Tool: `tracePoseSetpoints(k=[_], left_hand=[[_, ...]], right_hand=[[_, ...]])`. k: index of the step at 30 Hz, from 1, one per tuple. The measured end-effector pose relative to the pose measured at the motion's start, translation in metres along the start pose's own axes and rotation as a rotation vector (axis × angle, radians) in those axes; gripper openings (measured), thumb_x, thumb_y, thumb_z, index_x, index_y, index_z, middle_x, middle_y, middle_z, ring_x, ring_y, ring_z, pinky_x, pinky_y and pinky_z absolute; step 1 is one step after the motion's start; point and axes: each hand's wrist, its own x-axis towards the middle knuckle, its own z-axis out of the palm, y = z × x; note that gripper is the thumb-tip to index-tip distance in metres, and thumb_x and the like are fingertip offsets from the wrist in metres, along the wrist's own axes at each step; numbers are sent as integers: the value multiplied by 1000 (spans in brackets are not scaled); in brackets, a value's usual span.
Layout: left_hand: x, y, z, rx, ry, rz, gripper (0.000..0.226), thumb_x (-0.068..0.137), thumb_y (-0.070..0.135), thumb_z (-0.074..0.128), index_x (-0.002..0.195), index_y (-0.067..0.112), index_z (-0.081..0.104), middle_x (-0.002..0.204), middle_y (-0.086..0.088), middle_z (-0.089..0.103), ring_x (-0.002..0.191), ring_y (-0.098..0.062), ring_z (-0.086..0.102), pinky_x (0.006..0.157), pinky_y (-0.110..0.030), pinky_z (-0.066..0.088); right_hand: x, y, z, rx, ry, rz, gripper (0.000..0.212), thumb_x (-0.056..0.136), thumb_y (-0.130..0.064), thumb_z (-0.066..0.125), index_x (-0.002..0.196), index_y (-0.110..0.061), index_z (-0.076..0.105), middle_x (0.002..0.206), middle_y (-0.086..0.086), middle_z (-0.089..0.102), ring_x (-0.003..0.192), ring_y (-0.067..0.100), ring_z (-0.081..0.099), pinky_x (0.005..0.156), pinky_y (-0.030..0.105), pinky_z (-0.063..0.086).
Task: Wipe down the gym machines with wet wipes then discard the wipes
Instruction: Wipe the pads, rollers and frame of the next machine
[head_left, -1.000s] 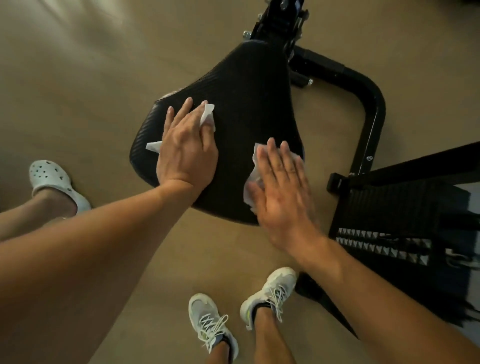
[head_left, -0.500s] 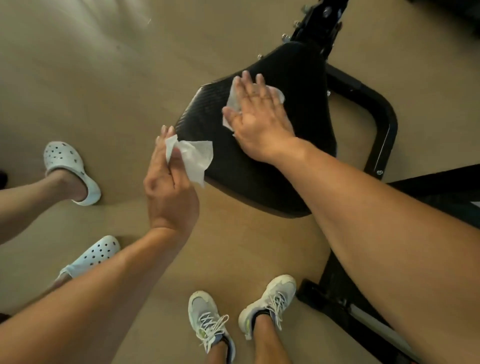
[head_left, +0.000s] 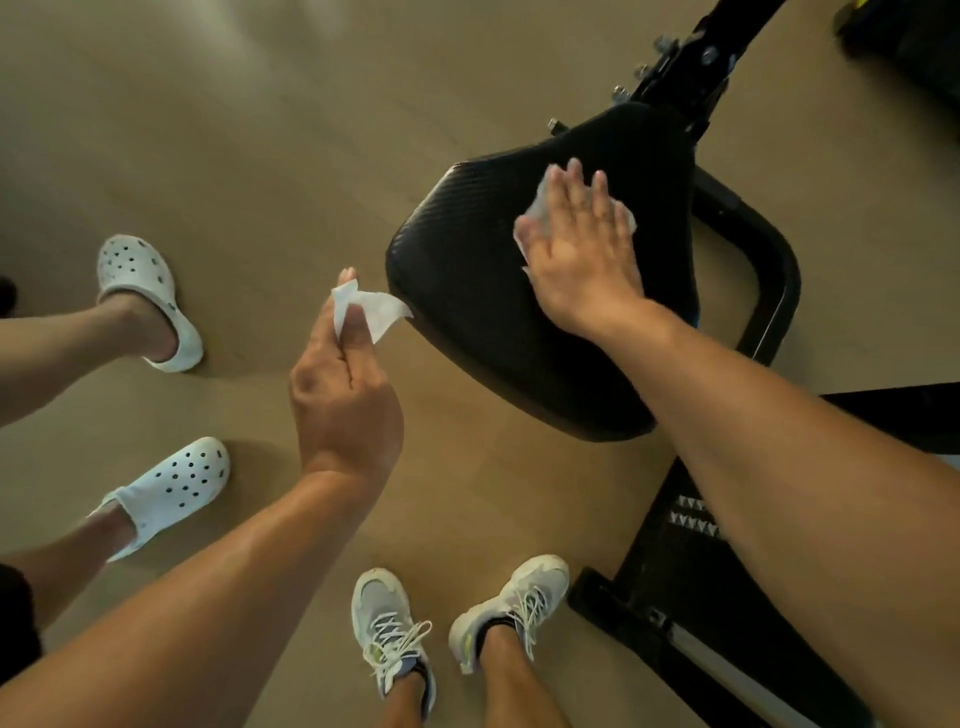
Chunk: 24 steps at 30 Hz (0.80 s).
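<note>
A black padded machine seat (head_left: 467, 291) stands ahead of me on its black frame. My right hand (head_left: 582, 254) lies flat on the seat's upper part with straight fingers, pressing a white wet wipe (head_left: 537, 208) that shows round its edges. My left hand (head_left: 343, 374) is off the seat, just left of its edge, and pinches a second white wipe (head_left: 376, 314) between thumb and fingers. That wipe hangs loose in the air, its corner close to the seat's left edge.
The black machine frame (head_left: 774, 291) curves round the seat's right side, and a footplate (head_left: 691, 525) lies lower right. My sneakers (head_left: 395, 629) stand on the tan floor. Another person's feet in white clogs (head_left: 171, 483) are at the left.
My left hand lifted its wipe off the seat and drew back left. My right hand slid its wipe from the seat's near right edge up toward the far part.
</note>
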Motion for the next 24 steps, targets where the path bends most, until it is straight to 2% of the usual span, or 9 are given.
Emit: tracePoseSetpoints(k=[3,6,9,12,13,16,19,22,24], left_hand=[[-3,-5,4,-4,41,-5,39,109,31,38,143,26,55,125,15,62,113,2,55,90,-2,37],[-9,-9,7,4,62,-47,39,109,29,38,143,24,55,130,11,63,116,2,56,94,-6,40],[-15,-13,9,30,46,-76,39,109,28,38,145,25,54,129,16,58,111,12,50,89,2,36],[-16,-15,12,-2,40,-61,39,109,32,37,144,27,54,137,11,60,122,3,54,106,-20,43],[-17,-15,13,-9,38,-58,40,109,32,36,144,27,53,134,13,60,119,5,55,105,-19,44],[-22,-16,14,-3,43,-91,38,110,30,36,143,23,55,117,21,62,100,20,55,85,1,37],[-29,-22,12,48,104,-125,39,110,27,37,143,19,56,123,11,64,103,11,53,83,4,32],[-31,-27,9,101,192,-146,38,109,24,40,141,17,58,128,-3,67,112,-9,57,84,-3,32],[-32,-26,7,132,202,-154,38,109,26,40,141,19,58,129,-7,67,115,-18,58,83,-6,33]], right_hand=[[15,-60,5,-29,-49,-238,62,109,-48,13,163,-21,-3,170,-1,-13,155,20,-18,124,38,-13],[-21,-82,23,-84,-36,-459,59,110,-40,18,163,-22,0,171,-1,-9,156,19,-15,126,38,-11],[-68,-49,38,-124,60,-534,64,108,-25,31,163,-17,-2,171,2,-8,157,21,-11,128,41,-2],[-108,2,44,-278,78,-582,75,102,-10,38,163,-15,-4,170,5,-11,157,24,-9,128,44,7],[-113,12,44,-307,63,-575,76,100,-8,39,163,-15,-5,170,5,-12,157,24,-10,128,45,8],[-101,1,40,-315,64,-578,74,101,-10,40,163,-11,0,170,7,-6,157,25,-6,128,44,6],[-63,-46,37,-266,66,-609,68,103,-16,33,162,-9,1,171,8,-4,157,24,-7,128,40,-2],[-29,-89,31,-309,0,-619,65,101,-13,22,163,-10,1,171,8,-7,156,24,-14,127,41,-7],[-26,-94,30,-370,-7,-669,62,102,-13,18,162,-9,6,171,9,-5,156,26,-13,127,41,-7]])
